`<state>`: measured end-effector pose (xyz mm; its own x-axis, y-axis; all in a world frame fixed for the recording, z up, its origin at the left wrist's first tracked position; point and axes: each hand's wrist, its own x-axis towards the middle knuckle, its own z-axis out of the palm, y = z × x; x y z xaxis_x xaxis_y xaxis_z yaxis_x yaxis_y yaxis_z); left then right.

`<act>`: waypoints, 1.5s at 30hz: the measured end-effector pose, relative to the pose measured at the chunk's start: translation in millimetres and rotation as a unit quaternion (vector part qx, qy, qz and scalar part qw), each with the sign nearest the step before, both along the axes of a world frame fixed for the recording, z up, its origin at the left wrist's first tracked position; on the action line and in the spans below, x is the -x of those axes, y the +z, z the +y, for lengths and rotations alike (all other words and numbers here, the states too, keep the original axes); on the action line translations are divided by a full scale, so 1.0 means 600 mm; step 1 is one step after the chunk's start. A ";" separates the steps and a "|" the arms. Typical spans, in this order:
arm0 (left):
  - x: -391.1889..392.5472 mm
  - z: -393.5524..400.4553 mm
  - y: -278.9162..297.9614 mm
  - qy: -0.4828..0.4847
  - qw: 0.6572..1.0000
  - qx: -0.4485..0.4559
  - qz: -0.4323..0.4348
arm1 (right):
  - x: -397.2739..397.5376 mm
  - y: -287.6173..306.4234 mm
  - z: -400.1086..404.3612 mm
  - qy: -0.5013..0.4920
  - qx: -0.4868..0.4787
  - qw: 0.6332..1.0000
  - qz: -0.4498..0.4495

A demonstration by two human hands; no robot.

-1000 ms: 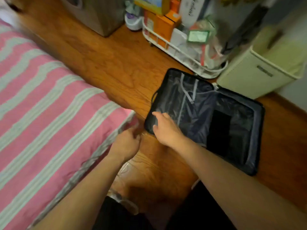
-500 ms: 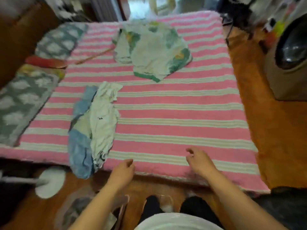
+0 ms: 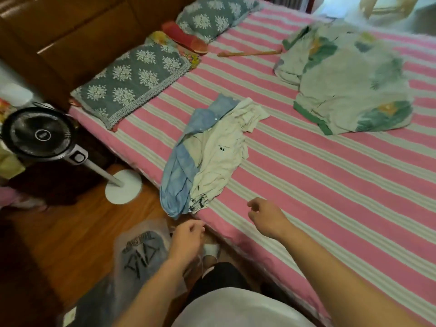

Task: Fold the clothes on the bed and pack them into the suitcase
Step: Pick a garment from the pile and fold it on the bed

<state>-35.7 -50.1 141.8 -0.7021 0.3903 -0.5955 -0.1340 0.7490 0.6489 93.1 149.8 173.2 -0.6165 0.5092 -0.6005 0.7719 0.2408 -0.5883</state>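
1. Pink-and-pale-striped sheeting covers the bed (image 3: 330, 185), which fills the right and upper part of the head view.
2. Near the bed's front edge lies a crumpled heap: a white T-shirt (image 3: 224, 156) with a small dark print, overlapping a light blue shirt (image 3: 177, 175) whose lower end hangs just over the edge.
3. Well apart from that heap, toward the far right of the bed, sits a green-and-white patterned garment (image 3: 349, 90), loosely bunched.
4. The left hand (image 3: 187, 239) hovers over the floor just beside the bed's edge, fingers loosely curled and holding nothing.
5. The right hand (image 3: 266, 215) hangs above the sheet near the white T-shirt's lower end, fingers relaxed and slightly bent, empty.
6. Two grey floral pillows (image 3: 132, 81) rest at the head of the bed, with a thin wooden stick (image 3: 250, 53) between them and the patterned garment.
7. On the wooden floor stand a black fan (image 3: 40, 135) on a white base and what looks like a clear plastic bag (image 3: 141, 251) with dark printing, somewhat blurred.
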 end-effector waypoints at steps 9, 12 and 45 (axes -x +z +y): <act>0.306 0.176 -0.242 -0.240 0.952 0.169 0.082 | 0.216 -0.147 0.019 -0.073 0.040 0.993 -0.084; 0.371 0.206 -0.320 -0.295 0.918 0.254 0.076 | 0.250 -0.184 0.008 -0.077 0.064 0.988 -0.119; 0.090 0.337 0.390 -0.226 0.884 -0.349 0.215 | -0.106 0.151 0.069 -0.263 -0.084 0.956 0.098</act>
